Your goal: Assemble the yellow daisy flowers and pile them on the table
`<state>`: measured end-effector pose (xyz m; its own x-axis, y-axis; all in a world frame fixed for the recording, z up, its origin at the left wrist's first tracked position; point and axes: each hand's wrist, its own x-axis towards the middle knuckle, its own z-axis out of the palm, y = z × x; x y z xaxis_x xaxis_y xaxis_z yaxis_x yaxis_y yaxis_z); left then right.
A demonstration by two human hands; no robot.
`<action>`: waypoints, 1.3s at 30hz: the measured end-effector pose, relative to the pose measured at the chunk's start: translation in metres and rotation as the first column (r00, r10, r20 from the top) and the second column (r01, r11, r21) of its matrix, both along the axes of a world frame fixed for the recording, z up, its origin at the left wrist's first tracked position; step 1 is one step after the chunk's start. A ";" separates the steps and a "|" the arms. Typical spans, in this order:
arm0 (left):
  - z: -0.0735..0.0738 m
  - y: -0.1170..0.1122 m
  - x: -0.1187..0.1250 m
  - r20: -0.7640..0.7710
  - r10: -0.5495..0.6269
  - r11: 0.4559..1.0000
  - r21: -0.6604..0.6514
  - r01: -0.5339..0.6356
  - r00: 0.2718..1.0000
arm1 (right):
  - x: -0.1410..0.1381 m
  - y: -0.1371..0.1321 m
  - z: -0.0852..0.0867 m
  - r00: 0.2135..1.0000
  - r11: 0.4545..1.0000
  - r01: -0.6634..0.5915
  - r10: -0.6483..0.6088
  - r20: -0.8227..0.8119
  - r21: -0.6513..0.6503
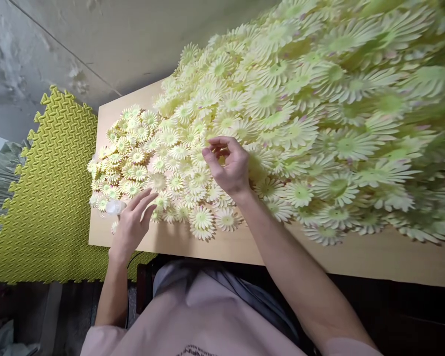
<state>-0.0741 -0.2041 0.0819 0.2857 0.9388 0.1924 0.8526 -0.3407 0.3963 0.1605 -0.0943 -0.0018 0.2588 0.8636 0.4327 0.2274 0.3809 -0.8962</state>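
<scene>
A heap of pale yellow-green artificial daisy flower heads (202,217) covers much of the table. My left hand (131,222) hovers at the near left of the heap, fingers stretched and thumb apart. A slightly blurred flower head (157,182) lies just beyond its fingertips; I see no clear grip on it. Over the middle of the heap is my right hand (230,165), its fingers curled and the thumb brought close to the index fingertip. Anything pinched there is too small or hidden to make out. Beside my left hand sits a small clear plastic piece (114,206).
The light wooden table (226,249) runs along my front, with larger flowers piled high to the right. Yellow interlocking foam mats (55,198) stand at the left end. A grey wall (126,39) rises behind. A greenish crumpled bag (2,183) lies far left.
</scene>
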 end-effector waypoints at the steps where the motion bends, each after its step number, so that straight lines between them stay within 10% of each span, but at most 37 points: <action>1: 0.003 -0.006 -0.003 0.007 0.060 0.998 0.009 -0.060 0.998 | 0.000 0.000 0.000 1.000 1.000 0.008 -0.008 0.006 -0.001; 10: 0.005 -0.066 -0.031 -0.548 0.273 0.882 -0.185 -0.433 0.790 | -0.003 -0.003 -0.001 0.999 0.999 -0.036 0.036 0.019 0.009; 17: -0.024 -0.068 -0.015 -0.492 0.208 0.901 -0.240 -0.362 0.845 | -0.002 -0.003 0.001 1.000 1.000 -0.020 0.021 0.018 -0.007; 23: -0.027 -0.049 0.021 -0.126 0.099 0.938 -0.320 -0.135 0.987 | -0.002 -0.003 0.001 1.000 1.000 -0.017 0.017 0.021 0.003; 26: -0.029 -0.026 0.026 0.036 0.151 0.980 -0.140 -0.145 0.988 | -0.002 -0.002 -0.001 0.999 1.000 0.008 -0.008 0.048 0.000; 30: -0.032 0.008 0.010 -0.075 0.394 0.918 0.084 -0.388 0.916 | 0.000 0.000 -0.004 0.998 0.999 0.044 -0.044 0.044 0.015; 39: -0.044 0.037 -0.001 -0.196 0.370 0.929 0.071 -0.363 0.908 | 0.002 -0.001 -0.002 0.997 0.999 -0.004 0.001 -0.083 -0.038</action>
